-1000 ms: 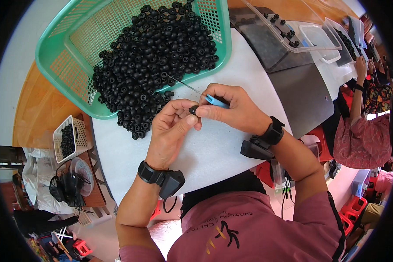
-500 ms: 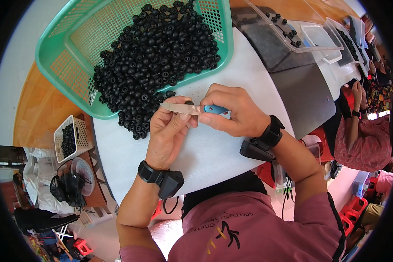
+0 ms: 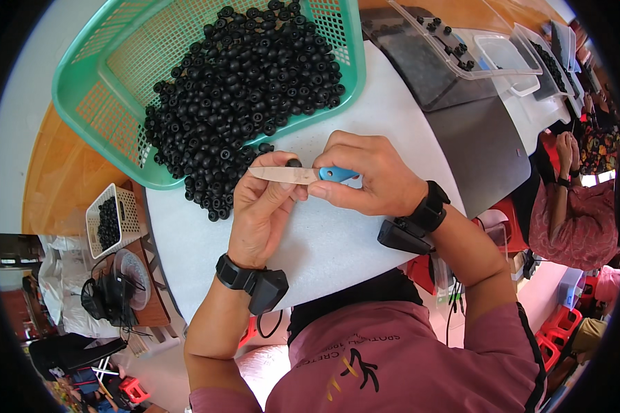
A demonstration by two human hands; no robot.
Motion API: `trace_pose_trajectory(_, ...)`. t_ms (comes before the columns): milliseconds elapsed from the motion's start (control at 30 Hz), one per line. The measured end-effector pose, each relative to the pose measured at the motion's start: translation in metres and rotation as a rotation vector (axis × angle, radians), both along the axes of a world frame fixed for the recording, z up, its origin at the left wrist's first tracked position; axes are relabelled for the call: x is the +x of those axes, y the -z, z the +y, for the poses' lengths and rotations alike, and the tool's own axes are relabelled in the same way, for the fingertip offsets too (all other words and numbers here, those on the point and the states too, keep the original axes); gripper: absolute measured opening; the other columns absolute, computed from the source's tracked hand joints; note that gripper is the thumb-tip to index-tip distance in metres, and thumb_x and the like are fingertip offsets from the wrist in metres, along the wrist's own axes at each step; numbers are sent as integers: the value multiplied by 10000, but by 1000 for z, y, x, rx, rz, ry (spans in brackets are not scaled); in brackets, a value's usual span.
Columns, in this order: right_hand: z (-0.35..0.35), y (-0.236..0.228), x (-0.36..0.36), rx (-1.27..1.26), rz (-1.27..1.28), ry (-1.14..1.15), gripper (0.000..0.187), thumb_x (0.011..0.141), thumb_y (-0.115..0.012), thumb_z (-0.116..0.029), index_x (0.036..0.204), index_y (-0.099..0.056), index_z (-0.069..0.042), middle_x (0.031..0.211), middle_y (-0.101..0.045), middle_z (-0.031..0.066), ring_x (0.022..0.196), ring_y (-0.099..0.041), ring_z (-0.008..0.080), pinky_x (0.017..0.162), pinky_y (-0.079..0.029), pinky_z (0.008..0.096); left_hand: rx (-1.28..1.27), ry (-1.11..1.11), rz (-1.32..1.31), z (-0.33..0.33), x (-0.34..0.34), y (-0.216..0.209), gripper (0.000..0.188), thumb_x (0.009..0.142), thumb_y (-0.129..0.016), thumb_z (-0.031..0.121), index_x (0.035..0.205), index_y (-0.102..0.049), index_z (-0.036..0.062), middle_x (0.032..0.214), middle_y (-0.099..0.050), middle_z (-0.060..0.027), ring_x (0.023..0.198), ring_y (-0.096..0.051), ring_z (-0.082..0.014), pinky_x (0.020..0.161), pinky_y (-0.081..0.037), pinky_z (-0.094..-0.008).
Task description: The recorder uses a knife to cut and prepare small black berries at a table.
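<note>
My right hand (image 3: 368,175) is closed round the blue handle of a small knife (image 3: 282,175), whose blade points left across my left fingers. Between the fingertips of my left hand (image 3: 263,206) sits a small round black part (image 3: 293,163), mostly hidden behind the blade. Whether the edge touches the part I cannot tell. Just beyond my hands, a heap of black ring-like parts (image 3: 248,82) fills a tipped green basket (image 3: 359,62) and spills over its near rim onto the white tabletop (image 3: 337,241).
At left stands a white basket (image 3: 127,217) of black parts. Clear plastic boxes (image 3: 489,72) with black pieces stand at the far right, beside a dark grey panel (image 3: 479,155). Another person (image 3: 572,220) sits at the right; red stools (image 3: 561,323) are on the floor.
The knife blade has turned slightly, showing more of its flat face, and its tip has shifted a little left. Both hands stay in nearly the same place.
</note>
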State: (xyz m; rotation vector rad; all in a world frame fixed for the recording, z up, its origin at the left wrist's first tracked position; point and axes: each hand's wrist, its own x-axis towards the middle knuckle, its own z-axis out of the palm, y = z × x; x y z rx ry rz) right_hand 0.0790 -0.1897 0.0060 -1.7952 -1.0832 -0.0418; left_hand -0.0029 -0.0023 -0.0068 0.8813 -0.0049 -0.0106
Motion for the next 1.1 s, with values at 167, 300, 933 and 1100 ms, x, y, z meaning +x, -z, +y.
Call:
trace_pose_trajectory(167,-2,-2,1,0,-33,-46,191,813,-724,-158,913,-666,-6,779,-596,79,627,-560,193,566,-444,292,25,-9,-13,0,0,1,282,927,-620,78,1190,-560,-6,982,-647,-86,831,-600,-161,784,-468,-290)
trace_pose_trajectory(300,-3,-4,1,-18,-24,-62,194,820,-727,-173,906,-674,-7,774,-593,78,631,-561,198,569,-446,298,95,-24,-24,1,-1,-1,290,920,-637,97,1184,-563,1,995,-645,-83,835,-600,-158,783,-470,-286)
trace_pose_trajectory(933,4,9,-1,61,423,9,204,867,-733,-207,922,-632,-38,804,-558,-19,749,-490,66,669,-416,237,286,20,-20,-2,2,0,231,928,-617,70,1148,-579,13,948,-628,-46,814,-590,-136,766,-476,-272)
trace_pose_trajectory(1100,3,6,0,62,597,-31,201,895,-708,-221,927,-637,-36,828,-567,-31,768,-483,49,683,-410,223,305,27,-40,0,1,2,237,927,-621,76,1153,-582,15,985,-646,-64,820,-595,-140,775,-483,-278)
